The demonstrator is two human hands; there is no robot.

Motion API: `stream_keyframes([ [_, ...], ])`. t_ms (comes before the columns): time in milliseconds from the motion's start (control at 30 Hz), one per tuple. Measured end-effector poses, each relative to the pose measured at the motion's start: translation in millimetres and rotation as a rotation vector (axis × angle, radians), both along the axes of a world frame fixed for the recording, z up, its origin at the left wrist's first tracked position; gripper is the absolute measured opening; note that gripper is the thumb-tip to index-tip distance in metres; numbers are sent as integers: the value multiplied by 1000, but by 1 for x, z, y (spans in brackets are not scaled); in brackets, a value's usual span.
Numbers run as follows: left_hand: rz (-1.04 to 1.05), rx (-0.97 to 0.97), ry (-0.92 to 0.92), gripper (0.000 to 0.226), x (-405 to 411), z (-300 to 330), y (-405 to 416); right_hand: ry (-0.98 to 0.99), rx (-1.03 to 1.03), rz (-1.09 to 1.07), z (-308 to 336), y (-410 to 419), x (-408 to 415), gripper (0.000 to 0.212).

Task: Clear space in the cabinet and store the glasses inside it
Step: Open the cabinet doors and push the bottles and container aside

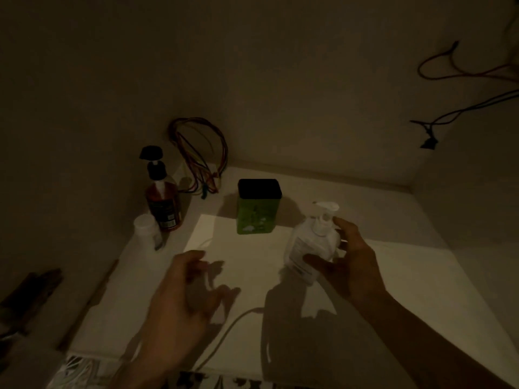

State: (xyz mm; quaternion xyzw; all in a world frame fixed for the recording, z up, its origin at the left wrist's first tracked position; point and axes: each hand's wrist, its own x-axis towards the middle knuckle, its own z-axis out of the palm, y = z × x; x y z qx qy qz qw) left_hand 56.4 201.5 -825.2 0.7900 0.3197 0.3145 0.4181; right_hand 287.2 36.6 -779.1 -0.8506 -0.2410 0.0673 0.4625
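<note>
I look into a dim cabinet with a pale shelf (393, 276). My right hand (351, 262) wraps around a clear pump bottle (311, 242) with a white pump head, tilted toward the left, right of centre. My left hand (185, 293) hovers over the shelf's front with fingers spread and nothing in it; it is blurred. A green tin (257, 211) with a dark lid stands behind, between the two hands. No glasses are in view.
At the left wall stand a dark red pump bottle (163, 203) and a small white jar (146, 228). A bundle of coloured wires (202, 153) hangs in the back left corner. More wires (463, 68) hang on the right wall. A thin cord (233, 324) lies on the shelf front.
</note>
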Motion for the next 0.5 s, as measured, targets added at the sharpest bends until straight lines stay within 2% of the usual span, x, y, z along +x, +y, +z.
stream_keyframes([
  [100,-210,-122,-24,81,23,9,-14,-49,-61,-39,1,6,2,76],
  [267,-294,-26,16,89,49,16,-11,-155,-115,-9,6,3,-7,63],
  [400,-371,6,43,101,68,29,-11,-357,-16,207,15,3,-24,44],
  [433,-391,12,42,104,70,32,-10,-403,-16,247,16,4,-30,44],
  [500,-416,12,36,107,70,39,-6,-404,-68,302,21,9,-40,59],
])
